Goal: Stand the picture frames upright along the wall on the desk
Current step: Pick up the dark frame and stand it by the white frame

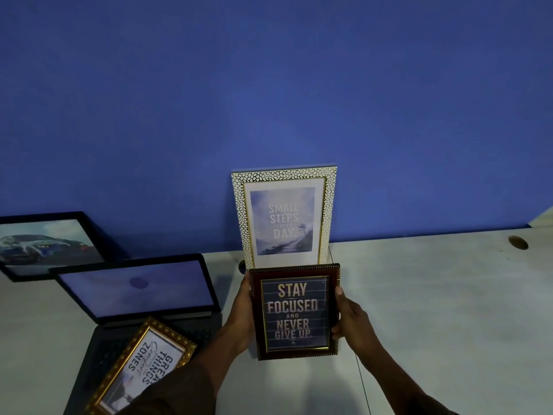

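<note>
Both hands are closed on one item: the left hand (pixel 243 313) is wrapped around the left edge and the right hand (pixel 348 317) around the right edge of a dark red-brown frame (pixel 294 311), print reading "STAY FOCUSED AND NEVER GIVE UP". It is held upright, facing the camera, over the desk (pixel 434 310); whether its lower edge touches the surface cannot be told.

Surface: a pale, whitish desk top, dimly lit. A round cable hole (pixel 518 242) is seen at the far right, a thin dark cable (pixel 362 381) runs across the near part, and a seam (pixel 331 255) is visible just right of the white frame.

Backing: a plain blue wall (pixel 269 85), unbroken across the whole width.

Items along the wall:
- White pebble-pattern frame (pixel 284 215), print "SMALL STEPS EVERY DAY", stood upright against the wall, directly behind the held frame.
- Black frame with a car picture (pixel 49 245), far left, leaned back near the wall.

Other items:
- Open laptop (pixel 137 290), left of the hands, screen lit faintly.
- Gold beaded frame (pixel 142 368), print partly read "GREAT THINGS … ZONES", laid tilted on the laptop keyboard, partly covered by the left sleeve (pixel 176 393).
</note>
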### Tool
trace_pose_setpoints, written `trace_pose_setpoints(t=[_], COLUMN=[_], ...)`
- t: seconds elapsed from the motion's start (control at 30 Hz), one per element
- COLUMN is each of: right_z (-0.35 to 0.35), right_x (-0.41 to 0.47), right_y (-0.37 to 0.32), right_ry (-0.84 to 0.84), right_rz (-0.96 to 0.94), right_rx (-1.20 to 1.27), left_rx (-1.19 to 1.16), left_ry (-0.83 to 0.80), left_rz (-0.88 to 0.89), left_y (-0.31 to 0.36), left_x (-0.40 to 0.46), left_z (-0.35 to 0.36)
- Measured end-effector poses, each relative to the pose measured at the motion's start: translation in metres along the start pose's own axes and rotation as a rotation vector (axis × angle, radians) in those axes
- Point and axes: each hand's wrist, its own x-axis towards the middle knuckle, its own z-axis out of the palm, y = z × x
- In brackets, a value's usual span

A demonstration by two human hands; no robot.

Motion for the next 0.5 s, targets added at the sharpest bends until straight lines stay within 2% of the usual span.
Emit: trace_pose_setpoints(t=[0.27,0.5], right_z=[0.004,0.009], right_x=[0.004,-0.003], right_y=[0.018,0.025], right_ry=[-0.040,-0.006], right_rz=[0.087,0.046], right_rx=[0.098,0.083], left_rx=[0.018,0.091], left_ry=[0.016,0.170], left_rz=[-0.096,-0.080], left_y=[-0.018,-0.019], left_x=[0.012,0.002], left_z=[0.004,0.004])
